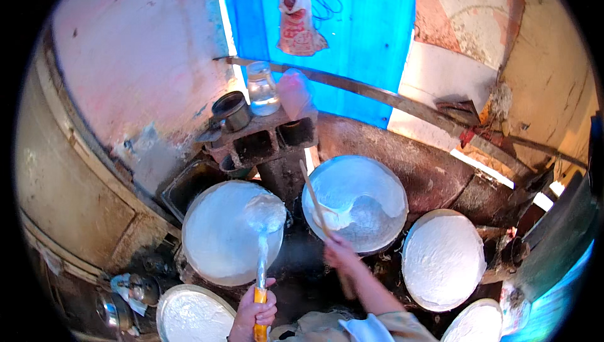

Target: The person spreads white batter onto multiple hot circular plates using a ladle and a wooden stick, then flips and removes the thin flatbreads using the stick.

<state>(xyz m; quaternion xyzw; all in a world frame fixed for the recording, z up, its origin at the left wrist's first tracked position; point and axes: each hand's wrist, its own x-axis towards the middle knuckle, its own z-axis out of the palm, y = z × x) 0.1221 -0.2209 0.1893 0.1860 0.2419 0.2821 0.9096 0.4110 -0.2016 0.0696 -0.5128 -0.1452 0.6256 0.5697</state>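
My left hand (255,308) grips the yellow handle of a metal ladle (262,259). The ladle's bowl lies at the right side of a wide round pan (212,240) covered with a smooth white layer. In my right hand (340,251) is a wooden stick (314,196), slanting over the left part of a second round pan (380,228). White stuff (351,174) lines that pan's far side and gathers in a fold by the stick, while grey surface shows at its near right. What lies under the stick's lower end is hard to make out.
More white-filled round pans stand at right (443,259), lower right (476,323) and lower left (193,316). Behind, a ledge (255,129) bears a metal mug (231,110), a glass jar (263,89) and a pinkish plastic bag (296,94). A metal bar (363,88) crosses behind.
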